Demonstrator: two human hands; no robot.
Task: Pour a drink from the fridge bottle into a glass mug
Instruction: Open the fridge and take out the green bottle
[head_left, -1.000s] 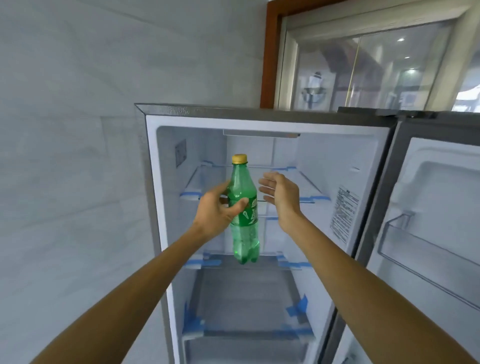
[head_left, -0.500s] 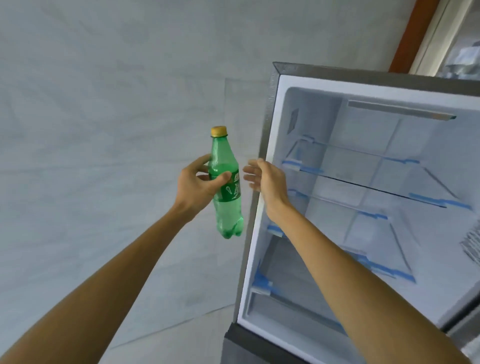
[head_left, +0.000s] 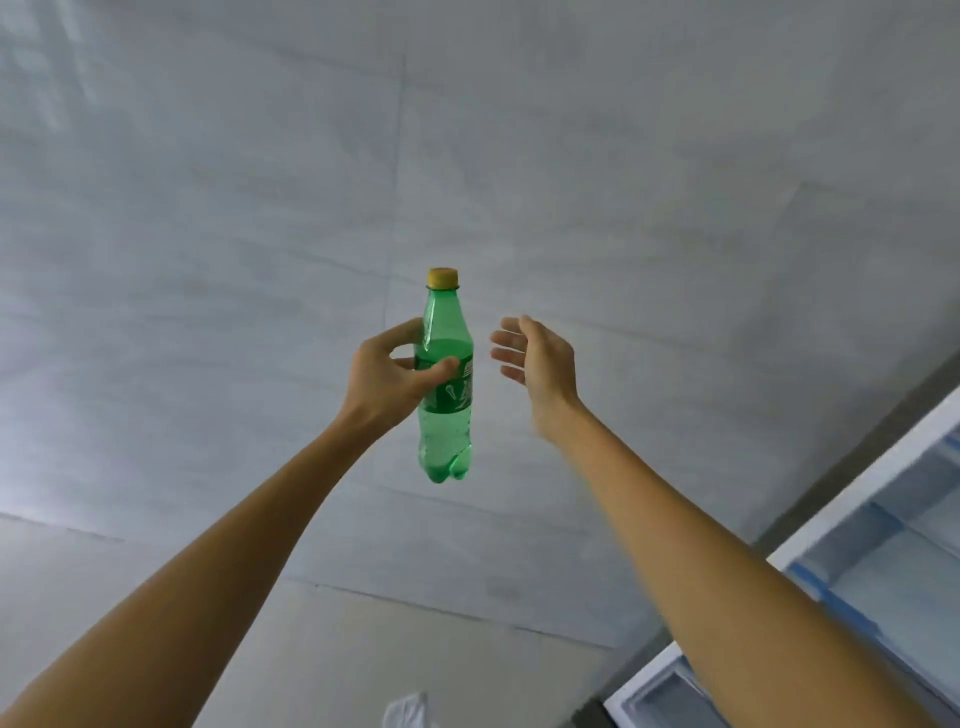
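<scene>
A green plastic bottle with a yellow cap stands upright in the air at the middle of the view, partly filled with clear drink. My left hand grips it around the label, thumb in front. My right hand hovers just right of the bottle, fingers apart and curved toward it, not touching it. No glass mug is in view.
The open fridge shows only at the lower right corner, with its white rim and blue-taped shelves. A grey tiled wall fills the rest of the view. A small white object peeks in at the bottom edge.
The view has swung left, away from the fridge, which slid to the lower right corner. The bottle stays in my left hand, now in front of the wall. My right hand stays beside it.
</scene>
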